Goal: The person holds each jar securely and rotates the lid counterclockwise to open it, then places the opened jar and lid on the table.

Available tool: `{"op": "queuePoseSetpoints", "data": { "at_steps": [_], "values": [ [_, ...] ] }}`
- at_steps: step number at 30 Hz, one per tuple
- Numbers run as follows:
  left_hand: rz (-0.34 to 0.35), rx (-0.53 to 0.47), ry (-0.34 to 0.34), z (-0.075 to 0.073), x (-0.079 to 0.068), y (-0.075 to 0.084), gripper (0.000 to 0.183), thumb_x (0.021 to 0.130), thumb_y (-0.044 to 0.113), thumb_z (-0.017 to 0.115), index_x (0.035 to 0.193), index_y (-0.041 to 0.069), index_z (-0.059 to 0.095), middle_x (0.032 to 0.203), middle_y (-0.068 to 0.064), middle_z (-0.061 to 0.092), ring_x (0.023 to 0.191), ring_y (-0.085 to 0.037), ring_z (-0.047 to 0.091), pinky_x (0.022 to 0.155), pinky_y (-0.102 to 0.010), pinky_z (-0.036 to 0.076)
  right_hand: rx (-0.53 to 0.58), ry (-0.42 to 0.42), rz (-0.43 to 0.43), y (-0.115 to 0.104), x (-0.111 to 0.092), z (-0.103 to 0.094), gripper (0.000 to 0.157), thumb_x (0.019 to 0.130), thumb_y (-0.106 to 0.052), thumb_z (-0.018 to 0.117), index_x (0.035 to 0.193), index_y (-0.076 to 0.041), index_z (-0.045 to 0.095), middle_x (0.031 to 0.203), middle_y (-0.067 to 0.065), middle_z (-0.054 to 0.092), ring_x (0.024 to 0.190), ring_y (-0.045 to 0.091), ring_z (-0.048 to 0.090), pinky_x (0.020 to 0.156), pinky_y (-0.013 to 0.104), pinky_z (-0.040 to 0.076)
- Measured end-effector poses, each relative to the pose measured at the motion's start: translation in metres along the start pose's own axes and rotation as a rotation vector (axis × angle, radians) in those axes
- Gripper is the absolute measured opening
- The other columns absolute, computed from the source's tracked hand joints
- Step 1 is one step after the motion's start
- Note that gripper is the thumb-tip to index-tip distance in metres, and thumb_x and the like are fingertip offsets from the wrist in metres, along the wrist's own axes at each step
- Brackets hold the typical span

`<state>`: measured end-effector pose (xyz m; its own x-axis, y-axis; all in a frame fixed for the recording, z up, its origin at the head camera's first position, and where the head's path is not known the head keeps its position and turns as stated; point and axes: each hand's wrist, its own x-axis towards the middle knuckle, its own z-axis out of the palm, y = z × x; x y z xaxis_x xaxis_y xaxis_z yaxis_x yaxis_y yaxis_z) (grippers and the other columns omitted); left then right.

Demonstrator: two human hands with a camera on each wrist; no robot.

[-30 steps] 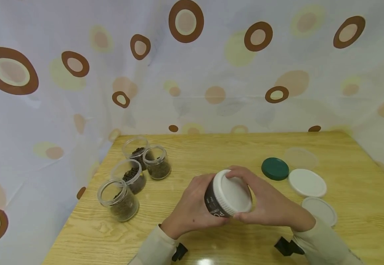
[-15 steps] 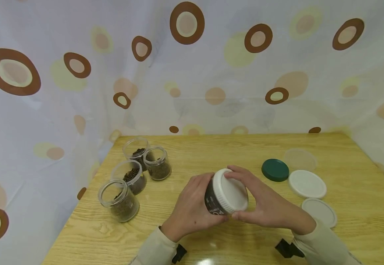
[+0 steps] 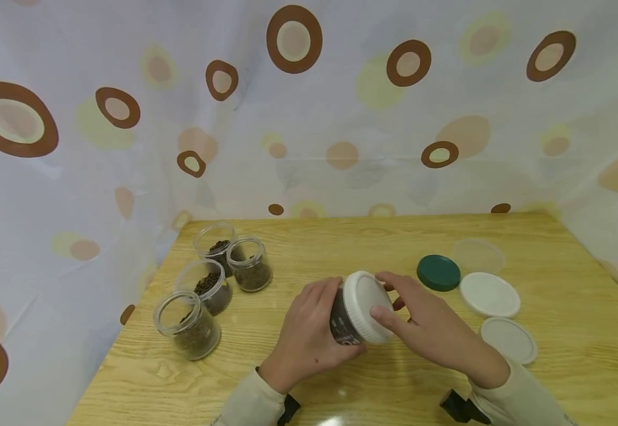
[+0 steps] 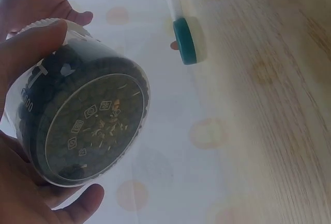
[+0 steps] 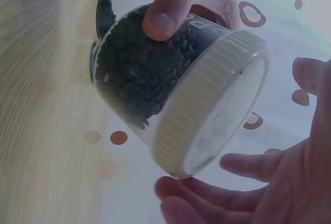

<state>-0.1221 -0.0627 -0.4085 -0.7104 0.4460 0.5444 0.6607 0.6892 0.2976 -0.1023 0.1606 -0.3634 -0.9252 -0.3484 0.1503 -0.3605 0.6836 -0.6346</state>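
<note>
My left hand (image 3: 309, 334) grips a clear plastic jar (image 5: 139, 69) by its body, tilted above the table. Dark pellets fill much of it, and white lettering is printed on its side. A white ribbed screw lid (image 3: 367, 305) sits on its mouth, facing my right hand (image 3: 437, 325). That hand is loosely spread at the lid. In the right wrist view its lower fingertips (image 5: 170, 185) are right at the lid's rim, while the thumb stands away from it. The left wrist view shows the jar's base (image 4: 98, 125) with pellets and pale flakes behind it.
Several open clear jars (image 3: 197, 334) with dark contents stand at the left of the wooden table (image 3: 319, 248). On the right lie a green lid (image 3: 438, 273), a white lid (image 3: 490, 294), a pale lid (image 3: 508, 340) and a see-through lid (image 3: 478, 255). A patterned curtain (image 3: 341, 106) surrounds the table.
My right hand, which spanned the lid with thumb and fingers, has loosened and shifted off its rim. My left hand still holds the jar in nearly the same place.
</note>
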Motion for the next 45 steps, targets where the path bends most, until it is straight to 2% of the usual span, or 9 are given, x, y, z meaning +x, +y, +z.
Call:
{"op": "queuePoseSetpoints", "data": {
  "at_steps": [6,10,14,20,26,35,39,42,45],
  "values": [
    [0.022,0.055,0.000,0.002,-0.002,0.003,0.098,0.061,0.054,0.088,0.139,0.008,0.050,0.129,-0.004,0.063,0.119,-0.022,0.060,0.091,-0.040,0.056,-0.016,-0.095,0.148,-0.004,0.005,-0.001,0.071,0.094,-0.060,0.054,0.147,-0.013,0.044,0.127,0.009,0.063,0.085,0.008,0.062,0.066,0.028,0.051],
    [0.016,0.051,-0.011,0.002,-0.003,0.004,0.101,0.060,0.054,0.089,0.140,0.008,0.050,0.129,-0.004,0.063,0.119,-0.021,0.059,0.094,-0.038,0.055,-0.023,-0.103,0.160,-0.005,0.008,0.002,0.080,0.089,-0.064,0.059,0.147,-0.012,0.043,0.127,0.010,0.063,0.087,0.010,0.063,0.065,0.027,0.051],
    [0.003,0.003,-0.019,0.001,-0.004,0.003,0.101,0.060,0.051,0.090,0.141,0.006,0.049,0.130,-0.005,0.062,0.122,-0.021,0.057,0.097,-0.036,0.055,-0.037,-0.069,0.026,-0.002,0.005,0.004,0.080,0.087,-0.059,0.066,0.147,-0.011,0.042,0.134,0.012,0.058,0.099,0.016,0.062,0.071,0.029,0.053],
    [-0.001,-0.065,-0.023,-0.001,-0.005,0.001,0.100,0.060,0.046,0.091,0.141,0.006,0.048,0.132,-0.007,0.061,0.124,-0.022,0.056,0.095,-0.038,0.056,-0.076,0.016,-0.240,0.005,0.003,0.008,0.081,0.078,-0.034,0.080,0.148,-0.020,0.041,0.141,0.008,0.051,0.114,0.024,0.057,0.079,0.038,0.055],
    [0.003,-0.077,-0.024,-0.002,-0.005,-0.001,0.100,0.060,0.045,0.092,0.141,0.006,0.048,0.131,-0.007,0.061,0.124,-0.022,0.056,0.096,-0.038,0.056,-0.107,0.054,-0.327,0.009,0.003,0.012,0.088,0.073,-0.028,0.083,0.149,-0.020,0.039,0.144,0.009,0.047,0.121,0.026,0.055,0.085,0.044,0.054],
    [0.002,-0.059,-0.009,-0.002,-0.006,-0.001,0.099,0.059,0.047,0.092,0.139,0.009,0.049,0.129,-0.006,0.062,0.123,-0.021,0.057,0.096,-0.038,0.055,-0.095,0.046,-0.327,0.011,0.001,0.012,0.089,0.075,-0.031,0.085,0.151,-0.021,0.039,0.147,0.013,0.045,0.124,0.034,0.055,0.088,0.052,0.054],
    [0.009,-0.040,0.011,-0.003,-0.006,-0.001,0.097,0.059,0.049,0.091,0.138,0.009,0.050,0.127,-0.006,0.064,0.122,-0.021,0.059,0.096,-0.037,0.055,-0.087,0.034,-0.294,0.009,0.000,0.011,0.087,0.079,-0.039,0.082,0.151,-0.023,0.038,0.150,0.015,0.043,0.128,0.038,0.054,0.090,0.055,0.053],
    [0.022,-0.021,0.023,-0.003,-0.007,-0.002,0.097,0.059,0.049,0.091,0.137,0.008,0.051,0.126,-0.006,0.064,0.121,-0.021,0.059,0.098,-0.036,0.054,-0.069,0.047,-0.241,0.007,-0.002,0.009,0.078,0.086,-0.040,0.076,0.151,-0.018,0.038,0.149,0.015,0.045,0.125,0.036,0.056,0.086,0.050,0.055],
    [0.033,0.001,0.029,-0.003,-0.007,-0.002,0.097,0.059,0.050,0.090,0.137,0.007,0.052,0.126,-0.006,0.064,0.120,-0.021,0.060,0.098,-0.036,0.054,-0.047,0.041,-0.141,0.003,-0.003,0.007,0.069,0.093,-0.041,0.066,0.150,-0.012,0.038,0.144,0.013,0.051,0.119,0.031,0.061,0.079,0.040,0.056]
  ]
}}
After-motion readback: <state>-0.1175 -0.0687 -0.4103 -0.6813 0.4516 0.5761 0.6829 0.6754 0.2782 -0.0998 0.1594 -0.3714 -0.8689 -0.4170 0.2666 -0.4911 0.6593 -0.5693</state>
